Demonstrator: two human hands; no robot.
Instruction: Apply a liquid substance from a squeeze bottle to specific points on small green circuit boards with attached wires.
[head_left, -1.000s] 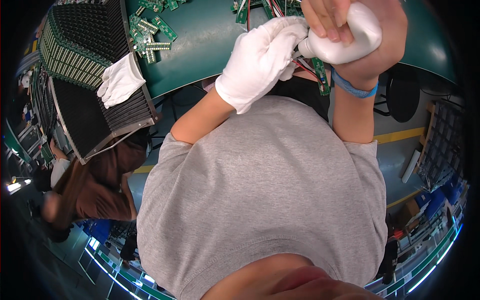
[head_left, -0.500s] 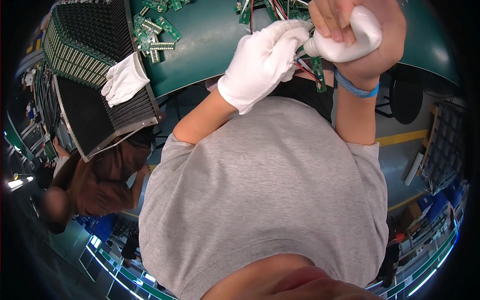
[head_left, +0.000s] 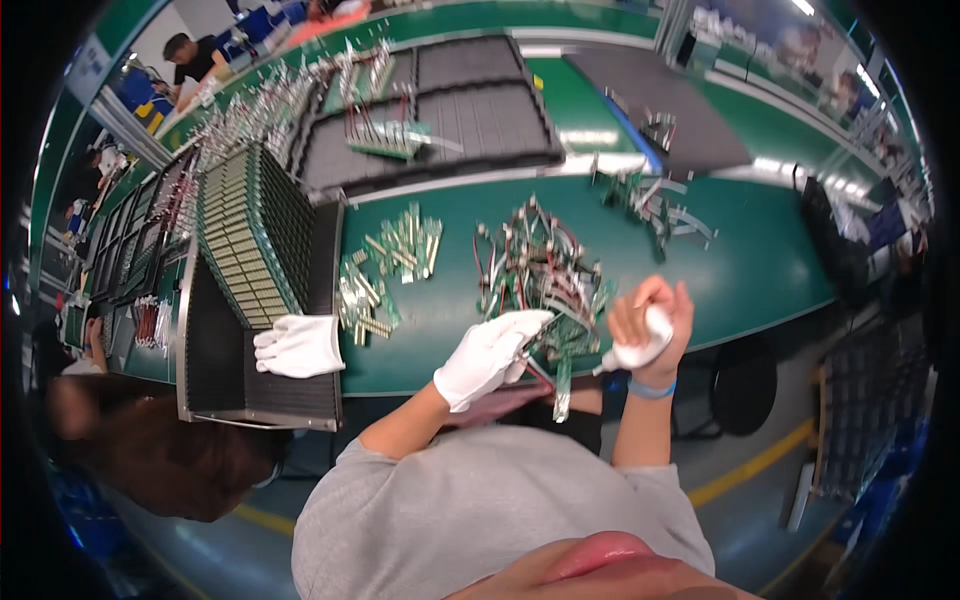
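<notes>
both closed — left hand (head_left: 488, 362): board (head_left: 562, 388); right hand (head_left: 668, 352): bottle (head_left: 642, 350)

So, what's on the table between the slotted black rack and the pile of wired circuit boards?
Loose circuit boards lie nearest the rack, then bare tabletop reaches the wired pile, in the head view.

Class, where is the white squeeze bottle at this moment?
In the head view, the white bottle is right of centre, held in the bare right hand, right of the gloved left hand.
</notes>
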